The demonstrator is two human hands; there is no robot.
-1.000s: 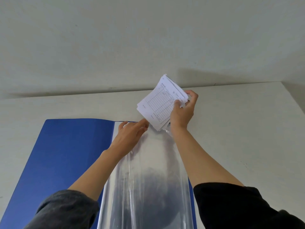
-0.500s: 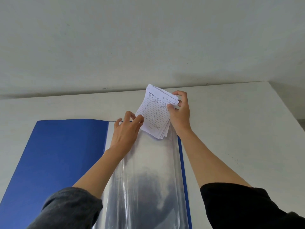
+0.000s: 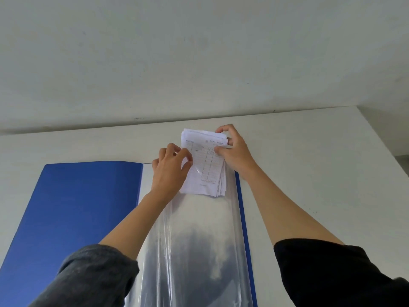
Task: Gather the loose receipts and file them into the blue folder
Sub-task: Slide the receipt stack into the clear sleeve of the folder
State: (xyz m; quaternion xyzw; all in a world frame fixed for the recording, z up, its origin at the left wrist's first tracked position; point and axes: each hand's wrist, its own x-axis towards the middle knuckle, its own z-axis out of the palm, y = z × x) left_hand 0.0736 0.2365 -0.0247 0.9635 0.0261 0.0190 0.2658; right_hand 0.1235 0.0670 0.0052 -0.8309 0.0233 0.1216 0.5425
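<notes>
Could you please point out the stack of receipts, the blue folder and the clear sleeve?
stack of receipts (image 3: 208,167): head view, top sheet's printed face.
blue folder (image 3: 84,207): head view, open left cover.
clear sleeve (image 3: 199,244): head view, glossy middle.

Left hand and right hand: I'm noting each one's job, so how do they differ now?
The left hand pinches the top edge of the clear pocket beside the receipts; the right hand grips the top right corner of the receipts. The left hand lies over the blue folder; the right hand sits mostly past its top edge. Both have curled fingers at the pocket's mouth.
</notes>
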